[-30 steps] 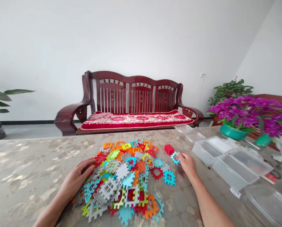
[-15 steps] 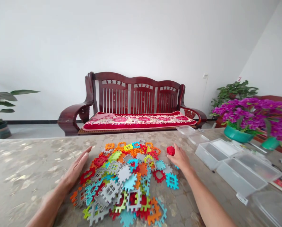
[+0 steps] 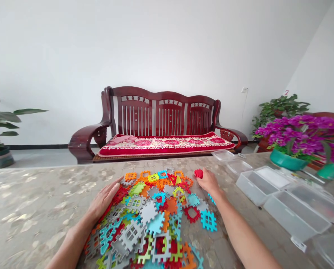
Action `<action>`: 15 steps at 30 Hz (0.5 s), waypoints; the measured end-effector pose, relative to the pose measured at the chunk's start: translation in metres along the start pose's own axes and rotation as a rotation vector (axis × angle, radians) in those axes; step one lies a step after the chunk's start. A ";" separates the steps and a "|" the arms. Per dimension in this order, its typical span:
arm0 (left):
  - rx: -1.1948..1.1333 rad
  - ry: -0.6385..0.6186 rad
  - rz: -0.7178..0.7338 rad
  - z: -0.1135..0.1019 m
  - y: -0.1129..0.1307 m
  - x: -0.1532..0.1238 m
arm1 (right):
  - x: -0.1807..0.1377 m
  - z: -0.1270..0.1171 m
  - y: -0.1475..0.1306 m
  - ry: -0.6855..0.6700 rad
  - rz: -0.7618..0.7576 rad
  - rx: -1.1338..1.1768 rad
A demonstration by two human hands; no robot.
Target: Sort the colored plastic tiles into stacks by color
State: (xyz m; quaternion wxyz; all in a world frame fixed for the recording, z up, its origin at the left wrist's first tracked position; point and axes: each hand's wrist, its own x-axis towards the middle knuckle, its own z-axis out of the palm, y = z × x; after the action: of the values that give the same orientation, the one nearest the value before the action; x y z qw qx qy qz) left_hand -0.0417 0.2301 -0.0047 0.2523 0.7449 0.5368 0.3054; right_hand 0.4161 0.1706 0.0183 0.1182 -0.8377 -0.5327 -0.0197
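A wide pile of toothed plastic building tiles [image 3: 148,212] in grey, blue, red, orange and lime lies on the table between my hands. My left hand [image 3: 104,200] rests along the pile's left edge, fingers stretched out and pointing away from me, covering some red tiles. At the far right of the pile, my right hand [image 3: 207,182] pinches a red toothed piece [image 3: 198,173] between thumb and fingers. A blue window tile [image 3: 208,220] lies nearer to me, below the right wrist. Another blue tile is partly hidden by that wrist.
Clear plastic boxes [image 3: 297,215] with lids stand on the table's right side. Purple flowers in a teal pot [image 3: 287,160] are behind them. Beyond the patterned tablecloth [image 3: 38,209] stands a dark wooden bench [image 3: 167,108] with a red floral cushion [image 3: 167,144].
My left hand has moved right, onto the pile's left edge. My right hand, still holding the red piece, has shifted slightly away from me and left.
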 end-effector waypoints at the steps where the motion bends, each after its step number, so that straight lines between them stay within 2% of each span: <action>1: -0.007 -0.007 0.009 0.000 0.000 -0.001 | 0.001 -0.001 0.000 -0.002 -0.006 0.015; 5: -0.076 -0.005 0.031 0.001 -0.001 -0.006 | -0.008 -0.012 0.016 0.053 -0.003 0.101; 10: -0.161 -0.008 0.015 0.002 -0.007 -0.004 | -0.048 -0.025 0.054 0.065 0.016 0.156; 15: -0.202 -0.032 0.013 0.003 -0.009 -0.004 | -0.086 -0.015 0.075 0.006 -0.066 0.153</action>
State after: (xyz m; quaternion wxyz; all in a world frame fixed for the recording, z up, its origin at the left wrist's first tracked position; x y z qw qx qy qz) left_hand -0.0465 0.2293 -0.0138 0.3328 0.7241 0.4941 0.3476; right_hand 0.4477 0.0607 0.0059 0.1830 -0.8081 -0.5597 0.0146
